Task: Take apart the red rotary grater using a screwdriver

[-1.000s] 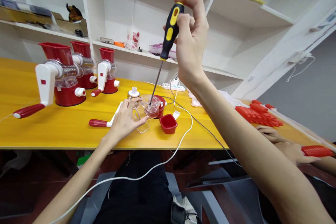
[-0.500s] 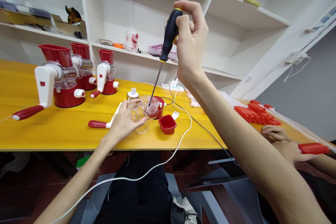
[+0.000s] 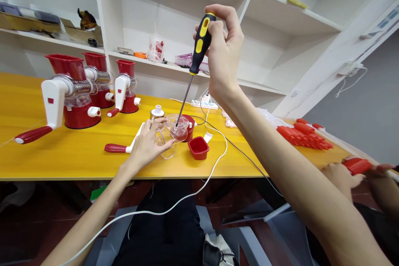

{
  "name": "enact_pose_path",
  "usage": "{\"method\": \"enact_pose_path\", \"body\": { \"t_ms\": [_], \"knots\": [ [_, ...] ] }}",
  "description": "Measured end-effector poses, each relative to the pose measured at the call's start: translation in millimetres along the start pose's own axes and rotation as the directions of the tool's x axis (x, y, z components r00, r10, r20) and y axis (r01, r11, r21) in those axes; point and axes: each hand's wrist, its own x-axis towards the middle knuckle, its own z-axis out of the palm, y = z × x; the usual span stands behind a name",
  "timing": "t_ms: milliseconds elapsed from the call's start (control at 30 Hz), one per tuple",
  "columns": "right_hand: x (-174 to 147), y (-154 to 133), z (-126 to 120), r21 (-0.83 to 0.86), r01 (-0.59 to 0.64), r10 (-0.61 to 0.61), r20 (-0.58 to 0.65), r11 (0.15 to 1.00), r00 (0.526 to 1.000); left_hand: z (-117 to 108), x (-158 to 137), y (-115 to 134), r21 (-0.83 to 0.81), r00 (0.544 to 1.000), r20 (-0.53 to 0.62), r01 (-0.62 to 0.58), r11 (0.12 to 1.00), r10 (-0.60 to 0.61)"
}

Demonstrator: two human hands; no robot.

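Note:
My right hand point(image 3: 225, 45) grips the black and yellow handle of a screwdriver point(image 3: 199, 48), held up and tilted. Its shaft runs down and left, with the tip inside a clear plastic housing point(image 3: 181, 124). My left hand point(image 3: 149, 141) is closed on the left side of that housing, thumb in front and fingers behind. Behind the clear part shows a red base point(image 3: 190, 126). A red hopper point(image 3: 198, 148) sits just to the right. Left of my left hand lies a crank with a red handle point(image 3: 115, 148). A metal drum with a white end point(image 3: 157, 112) stands behind my fingers.
Several red rotary graters point(image 3: 75, 91) stand at the left of the yellow table point(image 3: 37, 162). A white cable point(image 3: 215, 166) crosses the front edge. On the right, a co-worker's hands point(image 3: 339, 178) hold a red ribbed piece point(image 3: 357, 165) near piled red parts point(image 3: 304, 136).
The screwdriver handle has turned in my right hand, so its yellow inlays now face me. My left hand stays in place. The co-worker's hands have shifted with the red piece.

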Motion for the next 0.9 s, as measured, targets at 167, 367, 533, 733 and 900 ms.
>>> {"method": "enact_pose_path", "body": {
  "t_ms": [167, 367, 533, 733, 900],
  "knots": [
    [-2.6, -2.7, -1.9, -0.058, 0.061, -0.06, 0.029, 0.996, 0.998, 0.0, 0.0, 1.3, -0.012, 1.0, 0.002, 0.005, 1.0, -0.005],
    [1.2, 2.8, -6.1, -0.029, -0.071, 0.072, 0.03, 0.997, 0.997, -1.1, 0.2, 2.5, -0.021, 1.0, 0.004, 0.006, 1.0, -0.006],
    [1.4, 4.4, -8.8, -0.058, -0.175, 0.176, 0.012, 0.983, 0.984, -1.3, 0.2, 1.9, -0.011, 1.0, 0.006, 0.002, 1.0, -0.002],
    [1.7, 4.3, -12.6, -0.1, 0.025, -0.023, 0.018, 0.995, 1.0, -0.7, 0.5, 0.4, -0.01, 1.0, 0.005, -0.003, 1.0, 0.003],
    [3.6, 6.3, -13.7, -0.102, -0.078, 0.079, 0.006, 0.992, 0.997, -1.0, 0.7, 1.4, -0.007, 1.0, 0.001, 0.0, 1.0, 0.0]
  ]
}}
